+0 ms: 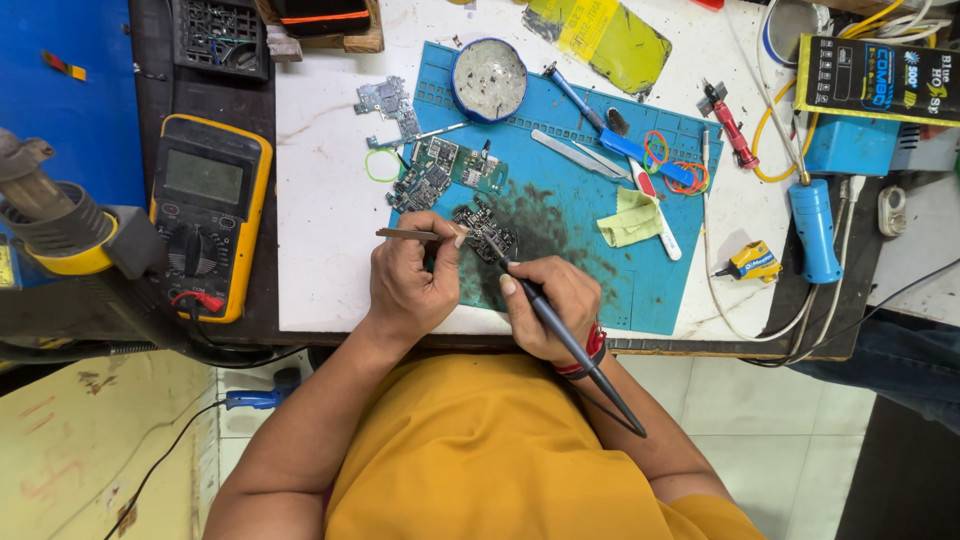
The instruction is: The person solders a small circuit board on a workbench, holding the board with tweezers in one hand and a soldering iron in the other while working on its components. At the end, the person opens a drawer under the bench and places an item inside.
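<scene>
My left hand [412, 280] grips metal tweezers [408, 234], their tips reaching toward a small dark circuit board [484, 230] on the blue work mat [590, 215]. My right hand [552, 305] holds a black soldering iron [560, 328] like a pen, its tip touching the same board. The iron's handle runs back over my wrist toward my yellow shirt. Two more circuit boards [440, 170] lie just beyond on the mat's left part.
A yellow multimeter [207, 210] sits at the left. A round tin [489, 78] stands at the mat's top. Spare tweezers [578, 155], coloured rubber bands [672, 165], a yellow cloth [630, 218], a red tool [730, 125] and a blue handpiece [815, 230] lie to the right.
</scene>
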Available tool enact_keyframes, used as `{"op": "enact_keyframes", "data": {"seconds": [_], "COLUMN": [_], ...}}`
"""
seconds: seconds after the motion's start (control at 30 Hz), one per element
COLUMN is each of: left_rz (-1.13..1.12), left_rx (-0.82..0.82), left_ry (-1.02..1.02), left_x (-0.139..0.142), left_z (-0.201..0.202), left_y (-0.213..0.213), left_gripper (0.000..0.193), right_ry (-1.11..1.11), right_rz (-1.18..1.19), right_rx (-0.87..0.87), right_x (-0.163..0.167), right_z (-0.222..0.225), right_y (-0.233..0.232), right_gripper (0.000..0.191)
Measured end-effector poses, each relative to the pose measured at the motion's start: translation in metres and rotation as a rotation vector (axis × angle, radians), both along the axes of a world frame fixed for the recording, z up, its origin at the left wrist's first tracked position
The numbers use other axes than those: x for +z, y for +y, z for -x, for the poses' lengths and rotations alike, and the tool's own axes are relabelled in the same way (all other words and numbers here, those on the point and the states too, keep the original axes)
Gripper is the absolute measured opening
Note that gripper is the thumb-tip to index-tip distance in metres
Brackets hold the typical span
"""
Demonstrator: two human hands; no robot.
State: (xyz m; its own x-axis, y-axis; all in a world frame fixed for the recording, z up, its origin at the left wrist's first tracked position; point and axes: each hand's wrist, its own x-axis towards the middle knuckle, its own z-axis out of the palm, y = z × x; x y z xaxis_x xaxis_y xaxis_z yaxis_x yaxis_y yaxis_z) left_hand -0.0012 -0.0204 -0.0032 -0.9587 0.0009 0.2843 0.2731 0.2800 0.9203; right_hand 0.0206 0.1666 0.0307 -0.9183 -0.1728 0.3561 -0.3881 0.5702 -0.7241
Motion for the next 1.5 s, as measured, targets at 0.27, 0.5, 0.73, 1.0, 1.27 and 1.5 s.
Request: {"op": "enact_keyframes", "data": {"seconds": [0.27, 0.5, 0.73, 1.0, 1.27, 1.5], "left_rz": [-0.006, 0.0, -0.008, -0.018, -0.01, -0.014], "left_rx": [0.003, 0.008, 0.003, -0.003, 0.001, 0.001], "left_ry": [-0.003, -0.002, -0.004, -0.015, -0.013, -0.011], "left_x": [0.0005, 0.0007, 0.0012, 0.0001, -0.0003, -0.0021], "left_z": [-0.0011, -0.0018, -0.0019, -0.002, -0.002, -0.0014], "left_y": [0.0001, 0.0006, 0.0004, 0.0, 0.0004, 0.0], "left_gripper": [0.016, 0.016, 0.016, 0.016, 0.016, 0.016], "right_ry": [0.002, -0.004, 0.02, 0.033, 0.031, 0.02], "right_rz": [0.005, 0.017, 0.024, 0.02, 0.01, 0.009], "right_rx": [-0.006, -0.022, -0.017, 0.013, 0.024, 0.006], "right_x": [-0.0001, -0.0009, 0.0002, 0.001, 0.0011, -0.0009], "right_z": [-0.0012, -0.0021, -0.0016, -0.0015, -0.0009, -0.0014], "right_y": [0.0008, 0.0006, 0.001, 0.0001, 0.0009, 0.001], "right_gripper": [0.011, 0.011, 0.009, 0.01, 0.01, 0.01]}}
